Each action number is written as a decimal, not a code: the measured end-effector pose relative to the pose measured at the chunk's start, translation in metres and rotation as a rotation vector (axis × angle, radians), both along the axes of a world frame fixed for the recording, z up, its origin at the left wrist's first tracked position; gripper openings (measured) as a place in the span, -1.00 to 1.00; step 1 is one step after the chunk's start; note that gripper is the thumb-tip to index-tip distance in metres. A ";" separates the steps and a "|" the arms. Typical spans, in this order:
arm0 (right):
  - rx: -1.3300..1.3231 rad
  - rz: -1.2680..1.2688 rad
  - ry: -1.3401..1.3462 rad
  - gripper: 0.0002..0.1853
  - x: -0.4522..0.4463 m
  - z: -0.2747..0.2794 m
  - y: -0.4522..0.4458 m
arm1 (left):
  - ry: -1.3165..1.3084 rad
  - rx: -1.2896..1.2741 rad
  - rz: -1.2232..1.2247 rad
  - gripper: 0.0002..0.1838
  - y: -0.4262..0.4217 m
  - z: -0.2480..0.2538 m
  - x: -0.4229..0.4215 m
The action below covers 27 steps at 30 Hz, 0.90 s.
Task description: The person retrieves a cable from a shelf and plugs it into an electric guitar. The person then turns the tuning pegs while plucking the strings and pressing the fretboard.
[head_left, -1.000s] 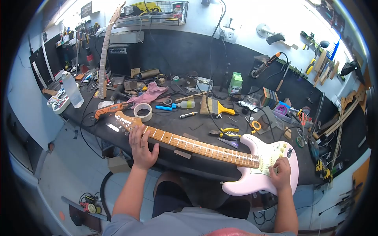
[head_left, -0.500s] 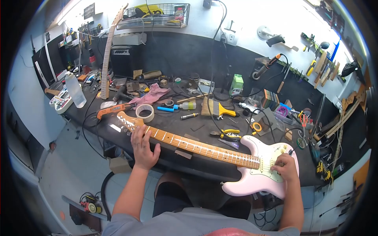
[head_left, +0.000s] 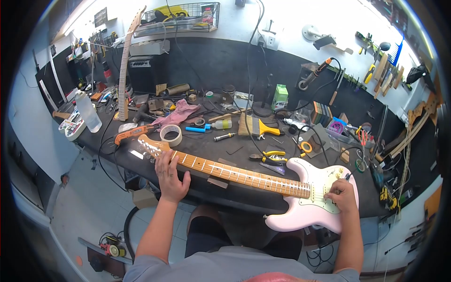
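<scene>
A pale pink electric guitar (head_left: 291, 220) with a mint pickguard and a maple neck lies face up along the bench's front edge, headstock to the left. My left hand (head_left: 171, 182) rests across the strings at the nut end of the neck. Its fingers are stretched out and its thumb stands apart on the near side. Over the bridge area, my right hand (head_left: 343, 196) has curled fingers, thumb and forefinger together at the strings. Anything pinched between them is too small to make out. Under the neck sits a small wooden block (head_left: 217, 183).
Behind the neck lie yellow-handled pliers (head_left: 272, 156), a wide paintbrush (head_left: 258, 128), a screwdriver (head_left: 224, 137) and a tape roll (head_left: 171, 135). An orange power tool (head_left: 134, 133) is near the headstock. A loose guitar neck (head_left: 126, 66) stands upright at the back left.
My right hand has shifted slightly up across the strings, its fingers more tucked in. My left hand stays at the nut. The camera's view has tilted slightly.
</scene>
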State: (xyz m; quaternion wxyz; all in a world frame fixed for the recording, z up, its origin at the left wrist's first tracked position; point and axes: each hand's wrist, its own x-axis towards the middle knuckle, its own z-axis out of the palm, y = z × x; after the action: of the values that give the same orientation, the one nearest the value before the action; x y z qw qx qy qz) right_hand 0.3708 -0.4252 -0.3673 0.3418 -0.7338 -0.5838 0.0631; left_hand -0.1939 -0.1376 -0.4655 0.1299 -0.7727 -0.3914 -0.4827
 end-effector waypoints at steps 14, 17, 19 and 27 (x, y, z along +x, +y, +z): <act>0.217 -0.107 -0.039 -0.76 0.003 0.000 -0.012 | 0.058 0.031 0.021 -0.23 0.011 -0.012 -0.004; 0.223 -0.202 -0.090 -0.77 0.007 0.010 -0.039 | 0.094 0.081 0.008 -0.26 0.014 -0.012 -0.002; 0.249 -0.309 -0.014 -0.77 0.001 0.009 -0.060 | 0.118 0.091 -0.013 -0.28 0.014 -0.008 -0.001; 0.177 -0.308 -0.186 -0.73 -0.048 -0.007 -0.040 | 0.227 0.132 -0.037 -0.40 0.017 0.003 0.004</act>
State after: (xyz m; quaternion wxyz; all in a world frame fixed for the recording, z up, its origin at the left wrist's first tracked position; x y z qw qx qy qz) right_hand 0.3228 -0.4651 -0.3747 0.3552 -0.7841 -0.4969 -0.1098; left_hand -0.1895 -0.1206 -0.4621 0.2149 -0.8192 -0.3271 -0.4191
